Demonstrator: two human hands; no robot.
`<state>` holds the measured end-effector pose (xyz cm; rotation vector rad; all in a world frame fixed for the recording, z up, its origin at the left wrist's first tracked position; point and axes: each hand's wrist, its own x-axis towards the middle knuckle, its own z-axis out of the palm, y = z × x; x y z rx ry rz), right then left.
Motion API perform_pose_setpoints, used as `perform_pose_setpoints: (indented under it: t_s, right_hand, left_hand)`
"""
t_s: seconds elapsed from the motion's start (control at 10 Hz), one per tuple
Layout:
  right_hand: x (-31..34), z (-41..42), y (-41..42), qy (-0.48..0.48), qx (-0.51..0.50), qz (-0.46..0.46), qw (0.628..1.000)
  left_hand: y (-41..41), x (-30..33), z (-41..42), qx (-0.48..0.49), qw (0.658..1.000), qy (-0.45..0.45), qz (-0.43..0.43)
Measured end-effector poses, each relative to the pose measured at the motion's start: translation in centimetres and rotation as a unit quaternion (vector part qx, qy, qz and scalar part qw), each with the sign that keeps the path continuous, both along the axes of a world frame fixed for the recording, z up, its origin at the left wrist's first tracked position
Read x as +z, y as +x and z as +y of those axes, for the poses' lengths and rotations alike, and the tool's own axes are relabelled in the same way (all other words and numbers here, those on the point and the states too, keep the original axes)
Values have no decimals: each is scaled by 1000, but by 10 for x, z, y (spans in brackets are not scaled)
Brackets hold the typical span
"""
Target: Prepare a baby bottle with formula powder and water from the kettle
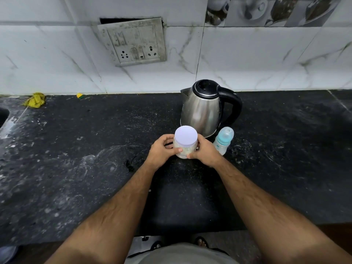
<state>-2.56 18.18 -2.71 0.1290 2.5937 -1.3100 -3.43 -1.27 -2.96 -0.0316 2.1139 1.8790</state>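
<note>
Both hands wrap the formula jar (184,149) low on its clear wall — left hand (162,152) from 9 o'clock, right hand (204,152) from 3 o'clock, fingers curled round it. Jar upright on the black counter (85,168), white lid (186,137) still on, straight above both grips. Kettle (203,109) at 12 — baby bottle (223,141) at 2, nearer the right hand. Likely next: unscrew lid.

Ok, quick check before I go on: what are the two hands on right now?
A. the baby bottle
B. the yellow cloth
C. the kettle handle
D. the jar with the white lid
D: the left hand and the right hand grip the sides of the jar, its white lid on, while the kettle and the baby bottle stand untouched.
</note>
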Motion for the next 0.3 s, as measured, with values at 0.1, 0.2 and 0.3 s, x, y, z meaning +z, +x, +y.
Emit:
perform_pose_setpoints:
  t_s: [0.1, 0.2, 0.3]
  right_hand:
    - [3, -2, 3, 10, -1, -8, 1000]
    - [-2, -2, 6, 24, -15, -8, 1000]
    - [4, -6, 22, 36, -25, 11, 999]
  left_hand:
    - [4, 3, -1, -5, 1000, -24, 0]
    - [11, 4, -2, 16, 998, -55, 4]
    - [29, 8, -3, 28, 996, -85, 25]
